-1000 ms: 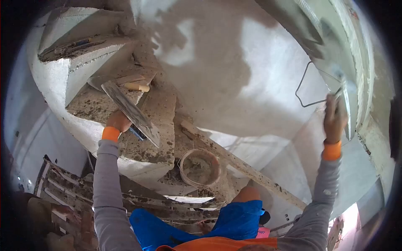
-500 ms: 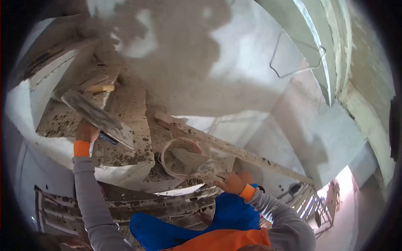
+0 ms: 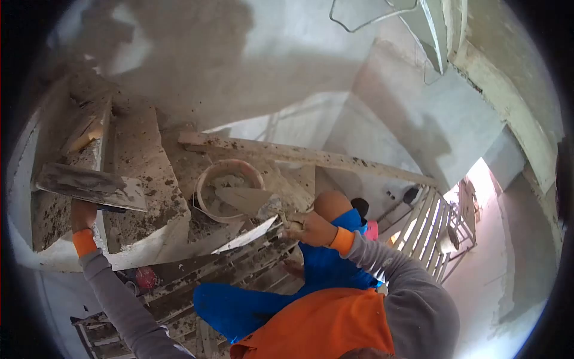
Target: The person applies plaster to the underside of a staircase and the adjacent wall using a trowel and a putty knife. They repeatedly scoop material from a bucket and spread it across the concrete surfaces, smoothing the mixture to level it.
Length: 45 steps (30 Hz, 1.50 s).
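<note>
My left hand (image 3: 84, 216) is closed under a plastering trowel (image 3: 89, 185), a long flat blade smeared with grey mortar, held above the step at the left. In my right hand (image 3: 315, 230) is the handle of a pointed masonry trowel (image 3: 242, 200). Its blade reaches over the rim of a bucket (image 3: 202, 203), with mortar on the part near the handle. Grey mortar (image 3: 226, 181) shows inside the bucket, partly covered by that blade. The bucket stands on a mortar-spattered ledge beside the steps.
Mortar-splashed steps (image 3: 139, 173) rise at the left, where a tool with a wooden handle (image 3: 86, 137) lies. A long wooden board (image 3: 311, 157) runs behind the bucket. Wooden slats (image 3: 251, 263) lie below me. A bent wire (image 3: 371, 23) hangs at the upper right.
The view has swung, so the scene sits further left and higher. The plastering trowel has turned from a steep slant to nearly level. Both hands keep their tools.
</note>
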Available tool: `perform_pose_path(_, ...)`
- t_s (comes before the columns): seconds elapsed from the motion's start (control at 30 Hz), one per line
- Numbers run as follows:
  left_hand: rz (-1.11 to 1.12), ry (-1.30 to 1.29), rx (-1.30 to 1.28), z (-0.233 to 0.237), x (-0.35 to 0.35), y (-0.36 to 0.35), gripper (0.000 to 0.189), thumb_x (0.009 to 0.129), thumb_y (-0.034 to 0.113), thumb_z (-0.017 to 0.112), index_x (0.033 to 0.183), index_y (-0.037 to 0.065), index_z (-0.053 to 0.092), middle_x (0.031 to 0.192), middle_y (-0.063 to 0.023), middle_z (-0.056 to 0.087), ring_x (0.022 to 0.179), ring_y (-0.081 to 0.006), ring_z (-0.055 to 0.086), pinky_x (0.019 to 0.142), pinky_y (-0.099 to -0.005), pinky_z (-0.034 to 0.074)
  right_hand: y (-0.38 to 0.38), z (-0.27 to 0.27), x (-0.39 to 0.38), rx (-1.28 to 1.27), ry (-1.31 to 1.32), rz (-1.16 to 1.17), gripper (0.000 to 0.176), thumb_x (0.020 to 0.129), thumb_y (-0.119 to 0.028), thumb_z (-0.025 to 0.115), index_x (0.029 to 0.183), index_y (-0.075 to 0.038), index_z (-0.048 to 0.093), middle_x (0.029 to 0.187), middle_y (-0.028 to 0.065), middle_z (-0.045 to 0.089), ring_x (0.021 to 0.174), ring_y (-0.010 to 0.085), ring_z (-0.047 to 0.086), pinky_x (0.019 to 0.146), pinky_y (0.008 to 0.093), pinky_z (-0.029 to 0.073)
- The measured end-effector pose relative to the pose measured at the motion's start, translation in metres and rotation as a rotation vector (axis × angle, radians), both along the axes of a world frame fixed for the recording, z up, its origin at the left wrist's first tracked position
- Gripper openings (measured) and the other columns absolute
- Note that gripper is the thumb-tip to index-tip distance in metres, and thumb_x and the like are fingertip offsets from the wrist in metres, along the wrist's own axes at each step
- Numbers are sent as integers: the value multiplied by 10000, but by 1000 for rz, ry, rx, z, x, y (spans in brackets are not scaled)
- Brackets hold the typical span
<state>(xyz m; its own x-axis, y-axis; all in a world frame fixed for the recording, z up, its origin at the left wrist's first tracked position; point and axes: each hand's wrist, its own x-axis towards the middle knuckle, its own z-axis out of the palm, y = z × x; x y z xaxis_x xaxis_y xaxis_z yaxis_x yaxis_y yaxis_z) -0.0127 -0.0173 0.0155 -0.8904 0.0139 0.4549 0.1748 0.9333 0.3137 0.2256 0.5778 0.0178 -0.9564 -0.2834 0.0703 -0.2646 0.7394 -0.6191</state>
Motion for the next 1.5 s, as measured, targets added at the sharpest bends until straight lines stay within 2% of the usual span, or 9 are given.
perform_pose_path(0.3,-23,-6,-38,-4,-7,-13,396,886,225,492,1223,19,521,1289,-191,503,1204,-363,439,983,-401,366,-4,-29,0,-165,-117,-9,316,871,-333,598,972,-37,548,769,170,594,637,288,573,594,391,443)
perform_pose_path(0.33,-7,-7,-14,5,3,0,401,884,225,493,1228,23,518,1297,-190,496,1209,-362,435,989,-402,363,-5,-43,-2,-214,10,35,312,859,-310,647,925,-19,554,675,67,547,560,131,536,510,292,449)
perform_pose_path(0.53,71,-51,-216,-11,-6,-11,431,895,272,452,1266,58,500,1349,-166,450,1230,-354,415,1043,-395,324,5,-82,1,-181,-204,-30,342,845,-344,636,969,-29,585,781,154,612,668,295,582,636,376,467)
perform_pose_path(0.87,106,-23,-251,31,35,31,404,876,278,429,1204,76,551,1298,-143,506,1193,-342,455,1009,-400,364,29,-118,-25,-376,-35,7,643,820,-355,670,1297,2,430,1083,199,606,947,283,611,812,381,479)
perform_pose_path(1.0,265,-92,-98,60,58,67,418,882,285,412,1201,52,548,1288,-160,512,1187,-338,469,989,-389,384,45,-188,-44,-471,22,-56,736,785,-399,692,1295,49,408,1137,248,580,1026,330,598,861,376,472)
perform_pose_path(1.07,190,-57,-338,39,42,45,399,892,267,420,1202,50,547,1297,-166,502,1196,-337,459,994,-376,383,48,-208,-56,-554,-8,-85,737,770,-390,701,1284,55,416,1096,246,596,969,329,616,823,384,486)
perform_pose_path(1.2,172,-58,-233,45,47,51,364,900,232,442,1198,50,545,1292,-181,499,1196,-347,456,1003,-380,379,51,-225,-69,-612,-56,-64,708,758,-355,711,1266,54,434,984,210,623,847,287,631,734,372,501)
perform_pose_path(1.37,161,-89,-278,63,54,70,352,902,209,452,1201,44,536,1280,-182,507,1200,-348,451,1022,-380,364,41,-227,-83,-785,-4,136,652,813,-152,645,1333,83,331,622,57,560,491,109,532,441,264,449)
perform_pose_path(1.5,199,-97,-47,67,56,77,362,892,252,481,1175,37,551,1264,-206,514,1197,-360,452,1007,-381,369,42,-225,-86,-741,-69,152,607,882,-282,560,1358,27,343,834,128,597,591,191,552,543,319,460)
